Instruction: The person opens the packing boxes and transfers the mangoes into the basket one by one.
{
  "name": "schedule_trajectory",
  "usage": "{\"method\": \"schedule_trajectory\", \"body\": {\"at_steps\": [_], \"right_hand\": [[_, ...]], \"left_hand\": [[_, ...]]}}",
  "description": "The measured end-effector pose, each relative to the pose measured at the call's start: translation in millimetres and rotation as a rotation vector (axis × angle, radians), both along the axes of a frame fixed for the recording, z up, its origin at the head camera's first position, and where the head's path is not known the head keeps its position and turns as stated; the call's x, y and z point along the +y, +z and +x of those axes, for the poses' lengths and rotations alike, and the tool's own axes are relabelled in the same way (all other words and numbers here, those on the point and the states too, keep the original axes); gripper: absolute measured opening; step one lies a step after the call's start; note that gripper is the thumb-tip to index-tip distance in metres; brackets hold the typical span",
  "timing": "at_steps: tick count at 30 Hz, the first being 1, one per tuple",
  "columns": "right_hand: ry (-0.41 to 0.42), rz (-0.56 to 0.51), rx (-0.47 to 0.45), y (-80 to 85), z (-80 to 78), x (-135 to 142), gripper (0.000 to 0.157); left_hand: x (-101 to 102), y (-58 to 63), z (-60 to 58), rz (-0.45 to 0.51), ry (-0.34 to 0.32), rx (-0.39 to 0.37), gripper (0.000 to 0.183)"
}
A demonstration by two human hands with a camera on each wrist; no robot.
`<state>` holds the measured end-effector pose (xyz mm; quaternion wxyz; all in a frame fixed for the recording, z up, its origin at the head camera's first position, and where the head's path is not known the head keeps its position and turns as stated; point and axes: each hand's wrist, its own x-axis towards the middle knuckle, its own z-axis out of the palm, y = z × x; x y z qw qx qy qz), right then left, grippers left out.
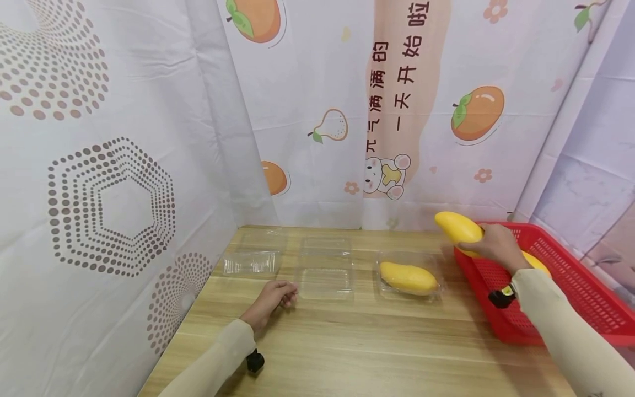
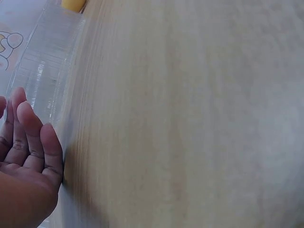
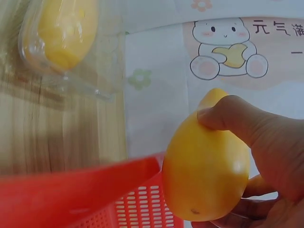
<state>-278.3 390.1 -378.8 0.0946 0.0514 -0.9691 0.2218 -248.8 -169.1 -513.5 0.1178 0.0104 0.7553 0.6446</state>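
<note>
My right hand grips a yellow mango above the left rim of a red basket. In the right wrist view the thumb lies across the held mango, the other fingers behind it. A second mango lies in a clear plastic box on the table. My left hand rests at the table by the middle clear box, fingers loosely curled with nothing in them; the left wrist view shows the relaxed fingers beside the clear plastic.
Another open clear box stands at the table's back left. Another mango sits inside the basket, partly hidden by my right wrist. Printed curtains hang behind and beside the wooden table.
</note>
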Motion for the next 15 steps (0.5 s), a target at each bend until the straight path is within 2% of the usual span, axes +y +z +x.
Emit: {"method": "schedule_trajectory", "body": {"at_steps": [8,15], "right_hand": [[-0.054,-0.003,-0.034,-6.3,-0.1,15,0.06],[-0.084,0.019,-0.016,-11.9,-0.4,29,0.059]], "left_hand": [[0,0.1,2.0,0.002,-0.002,-0.003,0.029],[0,0.0,2.4,0.002,0.004,0.009,0.029]]}}
